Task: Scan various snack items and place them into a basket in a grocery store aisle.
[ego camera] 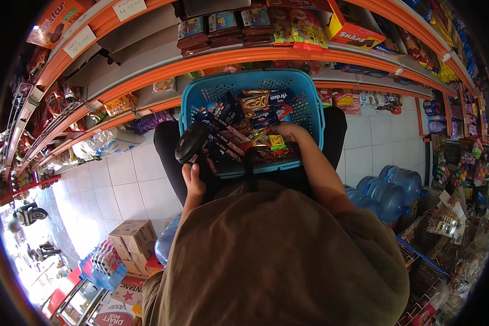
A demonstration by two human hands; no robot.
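Note:
A blue plastic basket (318,118) rests at my lap between my knees, in front of the shelves. Inside lie several dark blue Arden snack packets (277,97), with brown and colourful packets among them. My left hand (195,179) is closed around the handle of a black handheld barcode scanner (192,142), held over the basket's left front corner. Within the basket's right side, my right hand (289,131) reaches down to the packets, beside one with a yellow-green patch (276,142). Its fingertips are partly hidden, and whether they grip a packet is unclear.
Orange-edged shelves (212,60) with snack packs curve across the front. Large blue water bottles (385,195) stand on the tiled floor at right. Cardboard boxes (133,240) are stacked at lower left. Wire baskets (424,261) stand at lower right.

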